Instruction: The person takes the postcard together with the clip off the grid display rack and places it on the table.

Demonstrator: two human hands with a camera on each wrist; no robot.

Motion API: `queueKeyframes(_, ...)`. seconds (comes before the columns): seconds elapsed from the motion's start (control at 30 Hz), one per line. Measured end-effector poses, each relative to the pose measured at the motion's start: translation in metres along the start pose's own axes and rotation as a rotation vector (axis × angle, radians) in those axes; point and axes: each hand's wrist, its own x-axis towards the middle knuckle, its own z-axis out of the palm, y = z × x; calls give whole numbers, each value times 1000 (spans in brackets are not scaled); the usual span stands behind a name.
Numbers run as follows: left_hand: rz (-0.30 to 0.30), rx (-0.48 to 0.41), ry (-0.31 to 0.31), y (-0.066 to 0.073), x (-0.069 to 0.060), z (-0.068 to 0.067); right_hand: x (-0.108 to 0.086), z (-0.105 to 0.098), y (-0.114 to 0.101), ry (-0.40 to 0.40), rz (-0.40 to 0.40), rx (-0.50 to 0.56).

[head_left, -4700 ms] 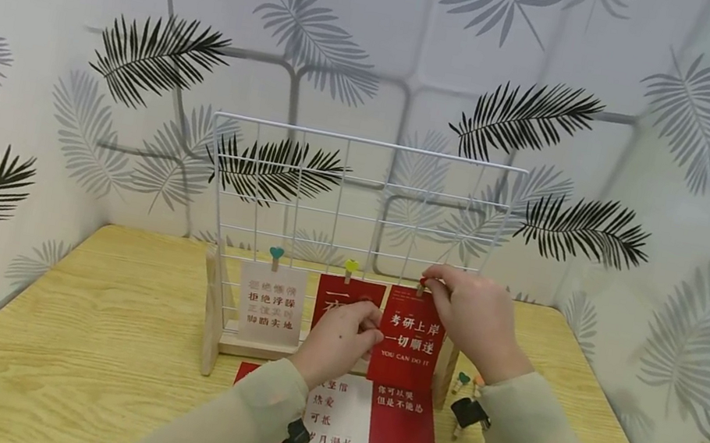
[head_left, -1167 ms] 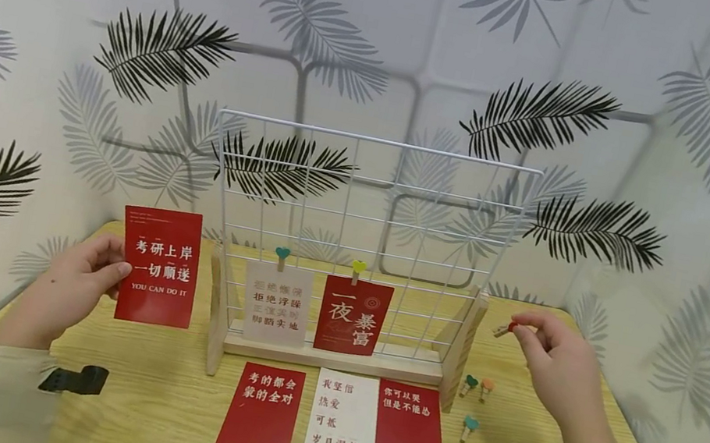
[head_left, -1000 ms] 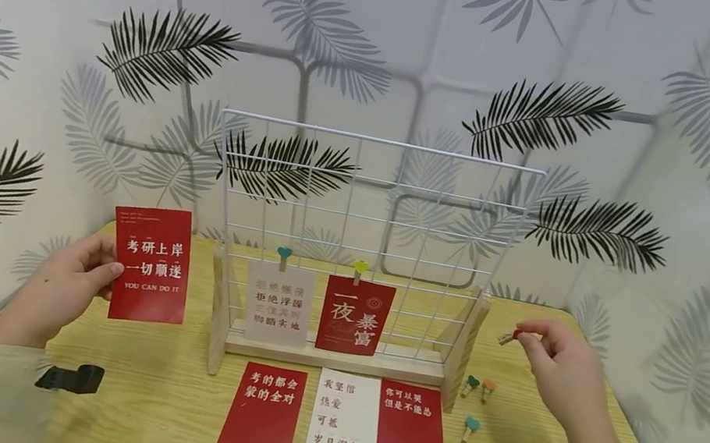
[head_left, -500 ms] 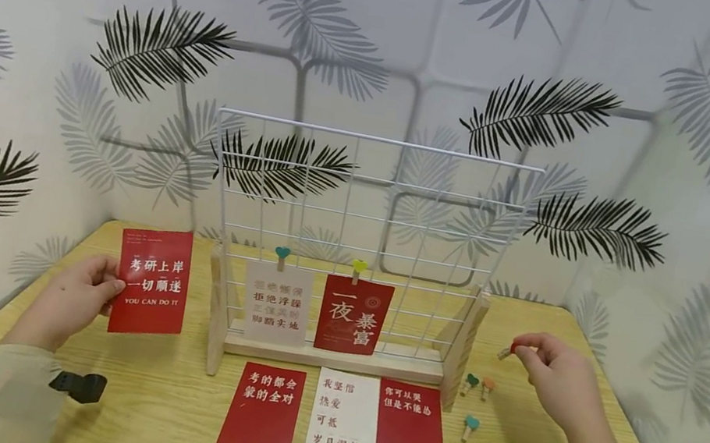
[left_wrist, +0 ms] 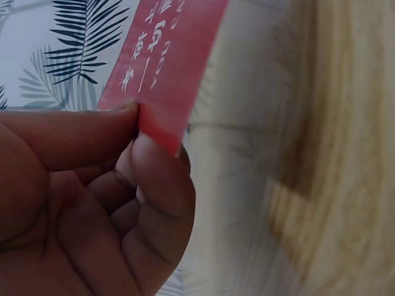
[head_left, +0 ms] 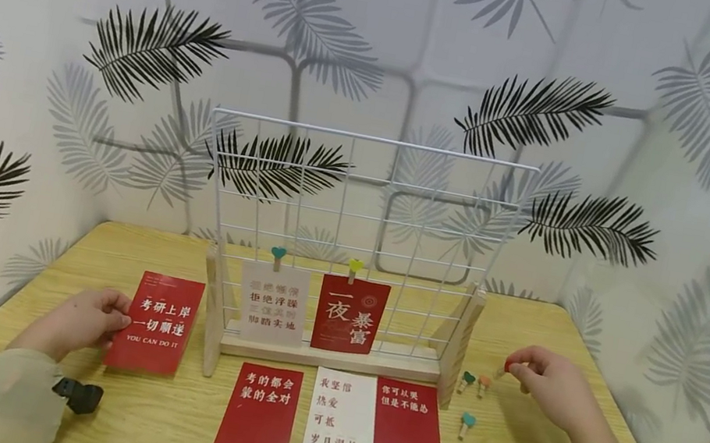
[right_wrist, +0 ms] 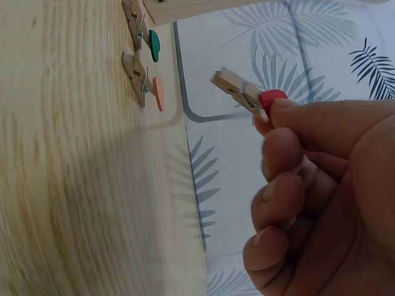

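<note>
My left hand (head_left: 83,322) pinches the left edge of a red card (head_left: 160,326), low over the table left of the rack; the left wrist view shows thumb and finger on the card's edge (left_wrist: 166,68). On the right, my right hand (head_left: 556,392) pinches a small wooden clip with a red top (right_wrist: 237,92) between thumb and forefinger, above the table. On the white wire rack (head_left: 376,140) hang a white card (head_left: 272,306) under a teal heart clip (head_left: 279,254) and a red card (head_left: 350,317) under a yellow clip (head_left: 355,265).
In front of the rack lie a red card (head_left: 255,422), a white card (head_left: 342,427) and another red card (head_left: 408,437). Right of them lie a dark green clip (head_left: 467,381), an orange clip (head_left: 484,384) and a teal clip (head_left: 467,423). Patterned walls surround the wooden table (head_left: 147,430).
The red card and red-topped clip, earlier at the rack's right side, are now held apart, one in each hand. Over the last second both hands have lowered toward the table.
</note>
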Motion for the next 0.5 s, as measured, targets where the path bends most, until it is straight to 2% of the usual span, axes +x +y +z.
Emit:
queueKeyframes(0.23,-27,23,-23,-1,2,0,4,6,12,-81,22,56)
queueKeyframes(0.5,-39,-10,-76,-1,0,5,5,11,20,-136,12,12)
